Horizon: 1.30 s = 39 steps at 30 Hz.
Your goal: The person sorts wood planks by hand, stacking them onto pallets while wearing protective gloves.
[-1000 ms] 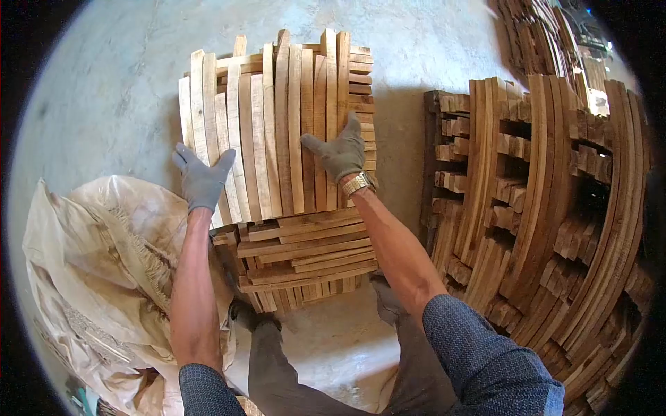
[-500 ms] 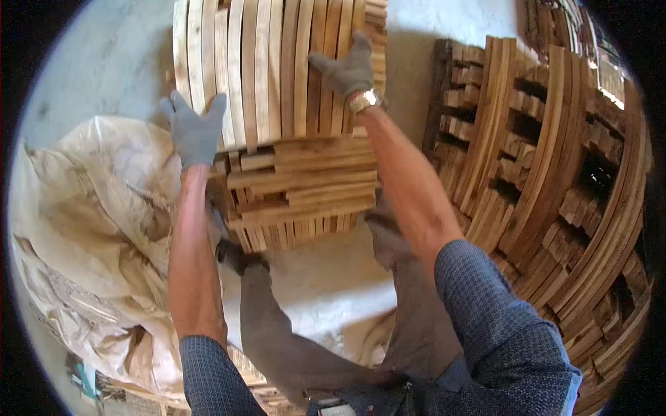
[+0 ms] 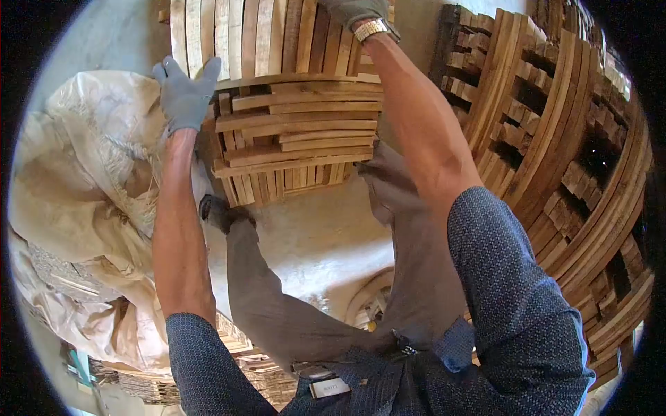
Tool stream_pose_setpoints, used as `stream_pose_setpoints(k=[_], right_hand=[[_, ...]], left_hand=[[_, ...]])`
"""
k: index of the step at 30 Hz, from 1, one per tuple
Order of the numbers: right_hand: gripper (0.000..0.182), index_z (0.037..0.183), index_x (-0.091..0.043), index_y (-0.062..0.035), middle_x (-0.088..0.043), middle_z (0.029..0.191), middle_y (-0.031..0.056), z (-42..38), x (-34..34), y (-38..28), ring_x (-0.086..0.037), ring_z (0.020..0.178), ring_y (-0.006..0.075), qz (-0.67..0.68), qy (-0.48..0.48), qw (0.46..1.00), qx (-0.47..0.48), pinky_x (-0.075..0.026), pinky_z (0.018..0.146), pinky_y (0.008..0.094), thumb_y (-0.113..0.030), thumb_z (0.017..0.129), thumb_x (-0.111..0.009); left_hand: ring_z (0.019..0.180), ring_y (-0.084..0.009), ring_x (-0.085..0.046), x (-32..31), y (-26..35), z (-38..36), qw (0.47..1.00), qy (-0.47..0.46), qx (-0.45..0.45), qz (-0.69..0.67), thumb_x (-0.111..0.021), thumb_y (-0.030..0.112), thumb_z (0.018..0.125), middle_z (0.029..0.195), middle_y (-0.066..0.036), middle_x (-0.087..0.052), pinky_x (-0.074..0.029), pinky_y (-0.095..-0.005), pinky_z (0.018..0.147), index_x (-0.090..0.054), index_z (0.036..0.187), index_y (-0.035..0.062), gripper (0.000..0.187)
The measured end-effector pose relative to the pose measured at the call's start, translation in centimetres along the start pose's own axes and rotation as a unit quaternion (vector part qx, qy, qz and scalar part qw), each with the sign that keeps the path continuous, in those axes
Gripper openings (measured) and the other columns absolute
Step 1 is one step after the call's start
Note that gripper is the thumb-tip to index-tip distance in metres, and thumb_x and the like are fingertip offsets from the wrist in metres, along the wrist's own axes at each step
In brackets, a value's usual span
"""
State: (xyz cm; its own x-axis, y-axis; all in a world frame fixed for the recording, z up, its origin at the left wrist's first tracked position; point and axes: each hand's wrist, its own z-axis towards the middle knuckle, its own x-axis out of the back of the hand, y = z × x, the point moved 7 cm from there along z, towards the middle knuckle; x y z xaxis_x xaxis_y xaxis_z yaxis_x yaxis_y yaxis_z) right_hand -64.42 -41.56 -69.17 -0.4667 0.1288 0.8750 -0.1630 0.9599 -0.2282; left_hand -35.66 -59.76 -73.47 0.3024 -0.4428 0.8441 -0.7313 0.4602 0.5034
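My left hand (image 3: pixel 186 95), in a grey glove, is open with its fingers spread at the near left corner of a stack of wooden slats (image 3: pixel 262 41). Its thumb reaches over the slat ends; firm contact cannot be made out. My right hand (image 3: pixel 355 10), also gloved and with a metal-band watch (image 3: pixel 370 29) at the wrist, is over the stack's right side. The top of the view cuts off its fingers. The top slats run away from me in a row, and crosswise slats (image 3: pixel 326 125) lie in layers beneath them.
Tall stacks of crisscrossed wooden slats (image 3: pixel 548 104) stand at the right. A crumpled cream sheet (image 3: pixel 90 159) covers a pile at the left. My legs straddle the concrete floor (image 3: pixel 298 243) in front of the stack, with a dark shoe (image 3: pixel 223 213) near its left corner.
The view has shifted, so the stack sits higher in it. Both hands are also higher in view, and my right fingers have passed out of the top edge. My left hand stays spread.
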Motion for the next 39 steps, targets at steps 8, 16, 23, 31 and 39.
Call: stream_pose_setpoints(k=[8, 16, 23, 31, 39], right_hand=[[0.105, 0.147, -0.029, 0.0069, -0.028, 0.153, 0.0272, 1.2, 0.4, -1.1, -0.046, 0.132, 0.0407, -0.063, 0.044, 0.995, 0.069, -0.042, 0.11, 0.0424, -0.052, 0.075, -0.077], [0.105, 0.151, -0.027, -0.0019, -0.033, 0.152, 0.0258, 0.7, -2.4, 2.7, -0.038, 0.14, 0.0371, 0.079, 0.072, 0.993, 0.042, -0.036, 0.114, 0.0431, -0.056, 0.075, -0.075], [0.096, 0.143, -0.036, 0.0004, -0.039, 0.148, 0.0261, 3.9, 1.3, 2.1, -0.042, 0.135, 0.0408, 0.15, 0.099, 0.982, 0.065, -0.038, 0.111, 0.0478, -0.057, 0.076, -0.074], [0.061, 0.132, -0.054, -0.007, -0.053, 0.138, 0.0187, 12.0, 6.3, -8.0, -0.052, 0.127, 0.0354, -0.087, 0.057, 0.946, 0.306, -0.045, 0.104, 0.0461, -0.048, 0.088, -0.065], [0.063, 0.139, -0.048, -0.0168, -0.063, 0.127, 0.017, 14.1, 5.0, -10.7, -0.06, 0.12, 0.0325, -0.228, -0.021, 0.921, 0.316, -0.05, 0.098, 0.0461, -0.061, 0.094, -0.053]], left_hand=[[0.131, -0.0558, -0.037, 3.6, 4.5, -2.4, 0.998, 0.053, 0.003, 0.036, -0.07, 0.047, 0.082, 0.149, -0.039, -0.028, -0.034, -0.053, 0.111, -0.037, 0.142, -0.0122, 0.09], [0.124, -0.0438, -0.047, -2.4, 13.1, -9.8, 0.99, -0.04, -0.106, -0.085, -0.069, 0.037, 0.088, 0.136, -0.028, -0.047, -0.04, -0.0515, 0.104, -0.054, 0.127, -0.0088, 0.062], [0.098, -0.0245, -0.06, -13.9, 13.3, -15.2, 0.789, -0.281, 0.333, -0.433, -0.072, 0.031, 0.091, 0.11, -0.009, -0.06, -0.051, -0.0421, 0.084, -0.057, 0.121, -0.0018, 0.047], [0.122, -0.0273, -0.05, -14.0, 16.8, -12.6, 0.488, -0.129, 0.419, -0.754, -0.062, 0.052, 0.094, 0.131, -0.013, -0.048, -0.043, -0.0427, 0.104, -0.042, 0.142, 0.0059, 0.07], [0.142, -0.0323, -0.032, -14.6, 17.6, -11.3, 0.429, -0.136, 0.395, -0.801, -0.047, 0.068, 0.095, 0.151, -0.017, -0.03, -0.03, -0.0506, 0.117, -0.02, 0.155, 0.012, 0.086]])
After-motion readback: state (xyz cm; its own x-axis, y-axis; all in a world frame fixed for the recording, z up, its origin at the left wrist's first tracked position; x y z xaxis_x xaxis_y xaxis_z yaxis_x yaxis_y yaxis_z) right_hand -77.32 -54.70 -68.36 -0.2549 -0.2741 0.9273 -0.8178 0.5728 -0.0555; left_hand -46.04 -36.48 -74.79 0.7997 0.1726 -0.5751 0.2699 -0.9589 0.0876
